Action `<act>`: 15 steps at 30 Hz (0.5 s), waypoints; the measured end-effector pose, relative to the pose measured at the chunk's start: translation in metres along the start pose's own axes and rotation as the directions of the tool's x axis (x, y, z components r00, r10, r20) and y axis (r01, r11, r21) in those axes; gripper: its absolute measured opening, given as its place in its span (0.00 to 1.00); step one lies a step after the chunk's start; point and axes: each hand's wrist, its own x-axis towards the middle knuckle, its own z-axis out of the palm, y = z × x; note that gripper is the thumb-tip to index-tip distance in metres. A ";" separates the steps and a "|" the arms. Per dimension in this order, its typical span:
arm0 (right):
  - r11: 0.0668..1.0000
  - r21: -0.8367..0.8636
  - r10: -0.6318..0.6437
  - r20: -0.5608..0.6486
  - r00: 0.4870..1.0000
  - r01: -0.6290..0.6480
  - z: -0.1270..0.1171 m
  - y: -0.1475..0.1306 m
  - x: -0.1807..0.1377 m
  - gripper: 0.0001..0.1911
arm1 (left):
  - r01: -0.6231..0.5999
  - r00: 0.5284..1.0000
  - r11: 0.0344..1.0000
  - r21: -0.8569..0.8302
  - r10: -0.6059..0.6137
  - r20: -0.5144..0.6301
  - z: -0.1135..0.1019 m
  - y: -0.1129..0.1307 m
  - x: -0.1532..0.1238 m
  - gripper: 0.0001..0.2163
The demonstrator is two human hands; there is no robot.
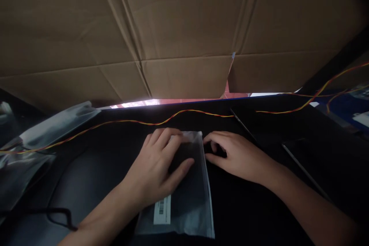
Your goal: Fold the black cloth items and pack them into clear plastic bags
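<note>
Left forearm [105,209] leads to left hand [157,169], lying unclenched on clear bag [193,196] (barcode label [162,211] showing); right hand [238,155], loosely curled, released, sits at bag's right edge.

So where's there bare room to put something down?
The black table looks bare between the left arm and black cable, and between the clear bag and right arm, though it's dark there. The far left is crowded with plastic bags and wire.
</note>
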 end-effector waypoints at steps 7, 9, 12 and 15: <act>0.979 0.187 0.068 0.085 0.994 -0.083 0.014 -0.025 -0.004 0.12 | -0.035 0.992 0.995 0.098 0.022 0.124 0.026 -0.011 -0.015 0.33; 0.979 0.186 0.072 0.082 0.994 -0.087 0.020 -0.031 -0.005 0.10 | -0.044 0.991 0.994 0.102 0.030 0.132 0.027 -0.010 -0.016 0.33; 0.961 0.265 0.067 0.069 0.995 -0.083 0.028 -0.039 -0.008 0.07 | -0.032 0.984 0.994 0.107 0.013 0.177 0.025 -0.010 -0.016 0.35; 0.914 0.391 0.091 0.073 0.993 -0.112 0.031 -0.045 -0.008 0.07 | 0.007 0.965 0.996 0.088 -0.030 0.262 0.018 -0.017 -0.013 0.38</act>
